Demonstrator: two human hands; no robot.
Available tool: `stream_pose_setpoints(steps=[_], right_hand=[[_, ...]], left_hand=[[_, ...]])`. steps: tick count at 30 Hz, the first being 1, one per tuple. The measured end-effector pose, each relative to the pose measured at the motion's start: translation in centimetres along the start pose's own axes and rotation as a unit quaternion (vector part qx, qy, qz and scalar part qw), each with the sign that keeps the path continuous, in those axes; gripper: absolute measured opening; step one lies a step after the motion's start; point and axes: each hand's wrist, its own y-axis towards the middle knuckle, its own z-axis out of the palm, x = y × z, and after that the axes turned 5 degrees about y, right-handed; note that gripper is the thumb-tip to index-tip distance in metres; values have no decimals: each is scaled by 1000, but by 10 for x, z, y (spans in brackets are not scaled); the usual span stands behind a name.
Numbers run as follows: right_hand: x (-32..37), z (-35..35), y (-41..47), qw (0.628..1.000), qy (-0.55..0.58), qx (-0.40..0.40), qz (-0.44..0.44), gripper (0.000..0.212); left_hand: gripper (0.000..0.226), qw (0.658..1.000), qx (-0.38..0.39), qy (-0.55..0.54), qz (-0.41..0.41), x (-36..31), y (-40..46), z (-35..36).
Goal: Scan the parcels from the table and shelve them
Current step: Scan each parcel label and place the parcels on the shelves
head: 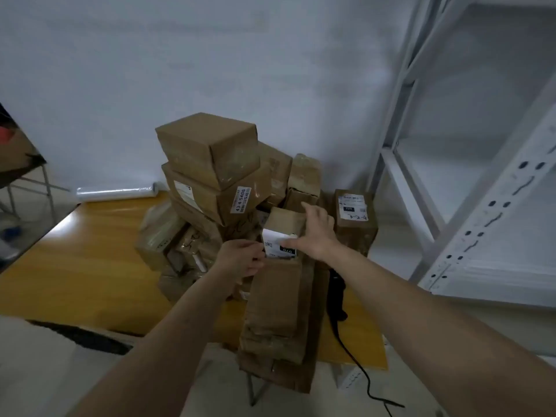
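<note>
wooden table (90, 266) | both hands, left hand (240, 258), right hand (316, 233), grip small parcel (282, 233)

Small labelled parcel (282, 233), gripped by both hands. Left of grip: tall box stack (210, 170), close, blocking. Behind: more cartons (304, 176), touching or nearly. Right: labelled box (355, 221), just beside. Below: long cartons (276, 311). Above grip: open. Far right: white shelving (481, 176), open bays.
</note>
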Motion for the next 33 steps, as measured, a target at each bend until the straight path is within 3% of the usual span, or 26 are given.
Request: stream_pose_setpoints(steps=[3, 6, 9, 14, 16, 19, 21, 23, 25, 27, 33], right_hand=[[3, 4, 8, 996, -74, 36, -36, 112], [0, 8, 15, 995, -74, 48, -43, 108], [-5, 1, 18, 996, -53, 26, -69, 99], [-6, -27, 22, 984, 157, -59, -52, 89], [-11, -39, 21, 943, 317, -97, 19, 85], [-26, -47, 15, 800, 575, -81, 153, 75], [-37, -49, 9, 726, 657, -51, 198, 54], [-45, -46, -1, 682, 697, -28, 219, 38], [-50, -41, -11, 653, 722, -11, 227, 34], [-56, -35, -18, 644, 729, -1, 232, 33], [-67, -21, -32, 648, 725, 30, 232, 29]], left_hand=[[9, 1000, -11, -11, -3, -3, 2, 2], [4, 1000, -16, 9, -3, 0, 6, 6], [15, 999, -20, 32, 0, -1, 6, 10], [17, 1000, 8, 25, -1, -8, 6, 26], [23, 999, 30, 15, -1, -12, 6, 35], [25, 997, 80, -3, -4, -20, 5, 52], [19, 993, 118, -10, -4, -25, 3, 64], [27, 987, 156, -26, -1, -26, 4, 75], [25, 980, 171, -96, 10, -26, 3, 88], [40, 976, 154, -154, 13, -30, 0, 101], [81, 971, 93, -221, -5, -21, 9, 123]])
